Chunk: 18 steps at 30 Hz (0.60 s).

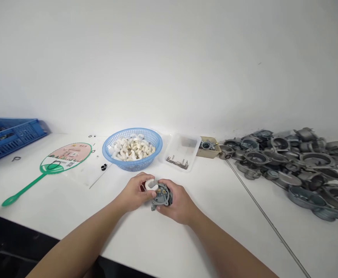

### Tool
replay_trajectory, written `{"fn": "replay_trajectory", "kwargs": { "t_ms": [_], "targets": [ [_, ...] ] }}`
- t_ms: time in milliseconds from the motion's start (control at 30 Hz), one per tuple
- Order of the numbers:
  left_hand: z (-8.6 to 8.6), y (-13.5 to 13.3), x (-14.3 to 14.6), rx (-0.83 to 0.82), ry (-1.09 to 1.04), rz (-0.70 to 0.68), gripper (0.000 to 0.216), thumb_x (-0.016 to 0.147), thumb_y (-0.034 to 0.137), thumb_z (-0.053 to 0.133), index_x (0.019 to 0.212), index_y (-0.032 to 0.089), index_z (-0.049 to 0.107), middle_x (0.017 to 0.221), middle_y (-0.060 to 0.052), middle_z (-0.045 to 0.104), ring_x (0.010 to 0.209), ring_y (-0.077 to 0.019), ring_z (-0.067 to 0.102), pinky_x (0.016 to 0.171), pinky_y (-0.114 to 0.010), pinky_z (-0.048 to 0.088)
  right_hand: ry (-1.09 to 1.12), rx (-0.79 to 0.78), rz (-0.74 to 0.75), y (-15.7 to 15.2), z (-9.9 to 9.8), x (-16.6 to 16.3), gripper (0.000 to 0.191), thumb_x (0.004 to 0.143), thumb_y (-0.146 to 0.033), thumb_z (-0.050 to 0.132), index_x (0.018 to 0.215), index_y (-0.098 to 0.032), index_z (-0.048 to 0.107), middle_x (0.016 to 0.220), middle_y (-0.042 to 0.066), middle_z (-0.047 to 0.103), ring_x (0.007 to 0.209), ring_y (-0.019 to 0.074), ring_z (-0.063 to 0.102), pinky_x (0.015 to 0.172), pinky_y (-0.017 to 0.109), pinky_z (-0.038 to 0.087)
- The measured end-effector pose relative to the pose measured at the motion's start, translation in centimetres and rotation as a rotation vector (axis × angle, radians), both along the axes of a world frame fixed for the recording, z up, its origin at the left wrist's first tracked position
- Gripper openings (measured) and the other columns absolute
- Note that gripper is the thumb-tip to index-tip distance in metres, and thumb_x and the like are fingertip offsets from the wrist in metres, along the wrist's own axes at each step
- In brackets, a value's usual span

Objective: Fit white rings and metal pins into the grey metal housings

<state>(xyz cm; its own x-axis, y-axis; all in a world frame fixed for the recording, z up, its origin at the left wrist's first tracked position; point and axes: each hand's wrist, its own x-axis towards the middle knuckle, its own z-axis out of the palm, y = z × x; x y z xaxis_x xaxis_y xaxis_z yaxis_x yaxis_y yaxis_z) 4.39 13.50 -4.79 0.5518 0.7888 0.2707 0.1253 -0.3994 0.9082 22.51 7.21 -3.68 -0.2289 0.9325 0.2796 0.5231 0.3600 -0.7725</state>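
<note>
Near the table's front, my right hand is wrapped around a grey metal carburetor body, its open face with brass fittings turned up. Between the fingers and thumb of my left hand is a white C-shaped carburetor float. The float is at the left rim of the body; whether it is seated there I cannot tell. Fingers hide parts of both pieces. Beyond my hands stands a blue round basket heaped with white floats.
Right of the basket are a clear plastic tray with small metal pins and a beige box. Carburetor bodies pile up at right, beside a long metal rod. A hand fan and blue crate are at left.
</note>
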Motion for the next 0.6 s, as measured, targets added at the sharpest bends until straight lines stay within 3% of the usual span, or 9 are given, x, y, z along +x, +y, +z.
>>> {"fn": "replay_trajectory", "kwargs": {
  "t_ms": [100,200,300,400,600],
  "targets": [
    [0.0,0.0,0.1,0.076,0.008,0.040,0.041,0.068,0.040,0.067,0.100,0.016,0.062,0.084,-0.004,0.052,0.069,-0.0127,0.048,0.061,-0.024,0.039,0.008,-0.007,0.021,0.1,0.0,0.1,0.050,0.062,-0.023,0.066,0.108,-0.022,0.047,0.091,0.001,0.062,0.076,0.0173,0.059,0.067,0.029,0.047],
    [0.0,-0.1,0.0,0.049,-0.053,0.070,0.042,0.068,0.041,0.067,0.099,0.014,0.061,0.085,-0.005,0.055,0.074,-0.0152,0.051,0.067,-0.026,0.042,-0.006,-0.020,0.015,0.2,0.0,0.1,0.051,0.062,-0.024,0.067,0.108,-0.022,0.046,0.091,0.002,0.062,0.077,0.0180,0.059,0.067,0.030,0.047],
    [0.2,-0.7,-0.1,0.028,-0.155,0.052,0.044,0.070,0.041,0.065,0.103,0.013,0.057,0.092,-0.007,0.058,0.084,-0.0184,0.055,0.077,-0.030,0.044,-0.029,-0.023,-0.008,0.2,0.0,-0.1,0.054,0.060,-0.025,0.069,0.109,-0.022,0.047,0.095,0.002,0.062,0.081,0.0196,0.059,0.070,0.033,0.048],
    [0.7,-1.6,0.1,0.110,-0.158,0.020,0.043,0.072,0.038,0.065,0.107,0.014,0.058,0.096,-0.008,0.059,0.089,-0.0200,0.055,0.082,-0.033,0.044,-0.010,-0.007,-0.008,0.1,-0.1,-0.2,0.055,0.059,-0.027,0.070,0.109,-0.024,0.048,0.098,0.002,0.063,0.085,0.0217,0.060,0.072,0.036,0.050],
    [1.3,-2.6,0.6,0.210,-0.064,-0.005,0.041,0.069,0.028,0.067,0.109,0.020,0.060,0.103,-0.007,0.063,0.098,-0.0230,0.055,0.087,-0.037,0.043,0.046,0.046,0.050,-0.1,-0.2,-0.3,0.042,0.065,-0.037,0.061,0.107,-0.040,0.052,0.094,-0.002,0.068,0.085,0.0212,0.065,0.063,0.030,0.052]
  ]
}}
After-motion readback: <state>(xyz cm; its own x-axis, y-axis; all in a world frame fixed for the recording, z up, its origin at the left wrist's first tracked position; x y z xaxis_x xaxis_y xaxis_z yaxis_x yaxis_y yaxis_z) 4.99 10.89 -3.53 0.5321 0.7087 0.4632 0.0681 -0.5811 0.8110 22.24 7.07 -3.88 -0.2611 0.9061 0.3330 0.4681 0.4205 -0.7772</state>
